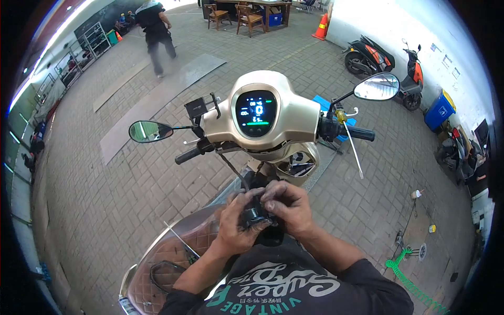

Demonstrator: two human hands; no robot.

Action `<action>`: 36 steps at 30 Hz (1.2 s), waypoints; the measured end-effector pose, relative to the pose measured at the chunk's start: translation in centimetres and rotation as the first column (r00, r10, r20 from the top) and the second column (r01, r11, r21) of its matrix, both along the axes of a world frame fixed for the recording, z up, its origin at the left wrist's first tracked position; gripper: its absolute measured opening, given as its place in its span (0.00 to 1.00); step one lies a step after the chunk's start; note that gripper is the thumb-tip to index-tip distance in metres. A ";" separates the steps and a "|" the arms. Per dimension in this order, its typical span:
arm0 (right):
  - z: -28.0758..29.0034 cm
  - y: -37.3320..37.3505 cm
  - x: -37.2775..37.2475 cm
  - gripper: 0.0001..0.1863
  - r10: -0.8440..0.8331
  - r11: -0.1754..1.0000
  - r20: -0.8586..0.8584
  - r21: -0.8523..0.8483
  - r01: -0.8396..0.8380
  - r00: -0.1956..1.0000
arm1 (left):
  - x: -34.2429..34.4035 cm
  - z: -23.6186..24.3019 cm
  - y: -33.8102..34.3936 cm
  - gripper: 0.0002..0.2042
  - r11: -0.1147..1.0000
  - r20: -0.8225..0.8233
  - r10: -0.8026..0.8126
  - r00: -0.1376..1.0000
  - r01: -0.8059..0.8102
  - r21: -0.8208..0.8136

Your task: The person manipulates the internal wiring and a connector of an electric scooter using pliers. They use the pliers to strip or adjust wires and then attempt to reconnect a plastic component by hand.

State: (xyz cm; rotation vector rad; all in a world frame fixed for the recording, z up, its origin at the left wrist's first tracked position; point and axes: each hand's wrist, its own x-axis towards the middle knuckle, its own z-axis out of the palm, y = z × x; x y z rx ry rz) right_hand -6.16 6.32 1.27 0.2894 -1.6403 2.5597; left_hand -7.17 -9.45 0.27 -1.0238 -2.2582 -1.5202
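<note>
1 person walking off at far left top (156,32). 1 beige scooter (273,113) in the centre, 2 mirrors: left mirror (150,131), right mirror (376,86); 1 lit screen (255,113), 2 black handlebar grips. Below the handlebar, left hand (236,223) and right hand (289,207) both closed around 1 small black part (255,215), held over the brown seat (173,247). 2 parked scooters (386,60) at the right wall, 1 blue bin (440,110), 1 green coiled hose (407,281).
</note>
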 end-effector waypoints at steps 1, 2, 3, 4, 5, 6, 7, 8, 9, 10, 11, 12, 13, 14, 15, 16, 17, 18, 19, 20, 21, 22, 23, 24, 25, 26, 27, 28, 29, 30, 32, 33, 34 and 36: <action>-0.5 0.5 0.0 0.04 0.086 0.996 -0.066 -0.012 -0.087 0.994 | 0.3 -0.6 0.6 0.27 0.981 0.074 -0.013 0.997 -0.002 0.194; -0.7 0.8 0.1 0.04 0.171 0.984 -0.133 -0.019 -0.175 0.976 | 0.5 -0.8 0.9 0.26 0.925 0.144 -0.039 0.989 -0.019 0.380; -0.7 0.7 0.0 0.04 0.173 0.984 -0.131 -0.020 -0.177 0.976 | 0.4 -0.5 0.6 0.26 0.925 0.147 -0.037 0.988 -0.022 0.379; -0.4 0.7 -0.3 0.04 0.134 0.991 -0.092 0.028 -0.132 0.987 | 0.0 0.3 0.4 0.27 0.970 0.072 -0.020 0.997 0.001 0.243; -0.1 0.7 -0.4 0.04 0.093 0.993 -0.055 0.079 -0.088 0.994 | -0.2 0.7 0.3 0.27 0.995 -0.005 -0.013 1.000 0.013 0.101; 0.1 0.6 -0.3 0.04 0.087 0.993 -0.056 0.081 -0.083 0.995 | -0.3 0.6 0.4 0.27 0.994 -0.006 -0.019 1.000 0.019 0.103; 0.2 0.3 -0.4 0.04 0.048 0.994 -0.062 0.098 -0.042 0.997 | -0.3 0.4 0.3 0.27 0.992 0.008 -0.001 1.000 0.000 0.124; 0.3 0.1 -0.5 0.04 0.009 0.993 -0.069 0.115 -0.001 0.998 | -0.2 0.2 0.2 0.28 0.989 0.023 0.017 1.000 -0.020 0.143; 0.2 0.2 -0.5 0.04 0.010 0.994 -0.071 0.114 -0.002 0.997 | -0.1 -0.1 0.2 0.28 0.990 0.021 0.018 1.000 -0.021 0.142; 0.0 0.3 -0.2 0.04 0.059 0.996 -0.106 0.070 -0.052 0.993 | 0.2 -0.5 0.4 0.28 0.975 0.121 -0.002 0.993 -0.025 0.221; -0.2 0.4 0.0 0.04 0.106 0.994 -0.144 0.028 -0.103 0.984 | 0.4 -0.7 0.5 0.28 0.954 0.218 -0.030 0.976 -0.037 0.298; 0.0 0.3 -0.1 0.04 0.107 0.994 -0.141 0.027 -0.104 0.984 | 0.3 -0.4 0.3 0.28 0.954 0.220 -0.029 0.975 -0.039 0.297; 0.3 0.3 -0.3 0.04 0.054 0.996 -0.111 0.073 -0.046 0.992 | -0.1 0.1 0.2 0.28 0.978 0.069 -0.005 0.998 -0.009 0.207; 0.5 0.2 -0.4 0.04 -0.001 0.993 -0.083 0.121 0.011 0.997 | -0.3 0.3 0.2 0.28 0.994 -0.085 0.005 0.996 0.005 0.112; 0.6 0.1 -0.3 0.04 0.003 0.997 -0.044 0.078 0.000 0.999 | -0.2 0.1 0.4 0.28 0.993 -0.083 0.002 0.997 0.008 0.116; 0.5 0.1 -0.3 0.04 0.006 0.997 -0.047 0.075 -0.002 0.999 | 0.0 0.1 0.6 0.29 0.975 0.106 -0.028 0.994 0.003 0.221; 0.3 0.1 -0.3 0.04 0.024 0.994 -0.097 0.105 -0.014 0.995 | 0.1 0.2 0.7 0.29 0.946 0.286 -0.076 0.955 -0.021 0.322; 0.2 0.2 -0.3 0.04 0.044 0.990 -0.147 0.136 -0.024 0.988 | 0.0 0.1 0.7 0.29 0.947 0.284 -0.073 0.956 -0.023 0.320; 0.4 0.1 -0.6 0.04 0.043 0.991 -0.143 0.134 -0.024 0.989 | -0.1 -0.2 0.7 0.29 0.950 0.275 -0.041 0.961 -0.048 0.308; 0.8 0.0 -1.0 0.04 0.055 0.992 -0.150 0.120 -0.038 0.987 | -0.1 -0.4 0.6 0.29 0.953 0.265 -0.009 0.964 -0.073 0.295; 1.0 0.0 -1.3 0.04 0.068 0.993 -0.157 0.106 -0.051 0.985 | -0.2 -0.5 0.4 0.29 0.953 0.269 -0.008 0.963 -0.074 0.293; 1.0 0.0 -1.2 0.04 0.070 0.993 -0.161 0.107 -0.053 0.985 | -0.4 -0.5 0.1 0.28 0.969 0.104 0.010 0.994 -0.036 0.244; 0.8 0.0 -1.0 0.04 0.086 0.993 -0.132 0.094 -0.074 0.988 | -0.5 -0.5 -0.1 0.28 0.982 -0.064 0.020 0.998 -0.007 0.187; 0.6 0.0 -0.6 0.04 0.103 0.992 -0.103 0.081 -0.095 0.989 | -0.3 -0.4 0.1 0.28 0.982 -0.068 0.023 0.997 -0.009 0.187; 0.5 -0.1 -0.2 0.05 0.096 0.994 -0.132 0.061 -0.088 0.987 | 0.0 -0.3 0.4 0.27 0.965 0.097 -0.003 0.995 -0.023 0.262; 0.3 -0.1 -0.5 0.05 0.098 0.994 -0.130 0.059 -0.091 0.987 | 0.1 -0.3 0.5 0.27 0.942 0.257 -0.040 0.966 -0.049 0.332; 0.0 -0.1 -0.9 0.05 0.084 0.996 -0.134 0.054 -0.077 0.987 | 0.0 -0.2 0.4 0.27 0.943 0.260 -0.038 0.965 -0.052 0.330; -0.1 0.0 -1.1 0.04 0.065 0.997 -0.138 0.053 -0.058 0.988 | -0.3 0.0 0.4 0.27 0.961 0.144 -0.008 0.990 -0.032 0.276; 0.3 -0.3 -1.0 0.05 0.045 0.998 -0.068 0.049 -0.042 0.997 | -0.6 0.1 0.4 0.27 0.976 0.024 0.014 1.000 -0.019 0.219; 0.4 -0.3 -0.9 0.05 0.041 0.998 -0.066 0.051 -0.037 0.997 | -0.7 0.0 0.4 0.27 0.975 0.025 0.010 1.000 -0.015 0.221; 0.4 -0.5 -0.9 0.05 0.047 0.996 -0.078 0.082 -0.040 0.996 | -1.0 -0.1 0.2 0.27 0.965 -0.056 0.027 0.998 -0.011 0.261; 0.4 -0.4 -1.0 0.05 0.050 0.996 -0.080 0.080 -0.044 0.996 | -1.0 0.1 0.3 0.27 0.966 -0.058 0.030 0.998 -0.014 0.259; 0.3 -0.1 -1.1 0.06 0.069 0.997 -0.125 0.052 -0.063 0.990 | -0.9 0.2 0.6 0.27 0.960 0.029 0.029 0.999 -0.036 0.277; 0.2 -0.3 -1.0 0.06 0.088 0.996 -0.166 0.025 -0.085 0.982 | -0.6 0.3 0.4 0.27 0.954 0.119 0.029 0.992 -0.063 0.294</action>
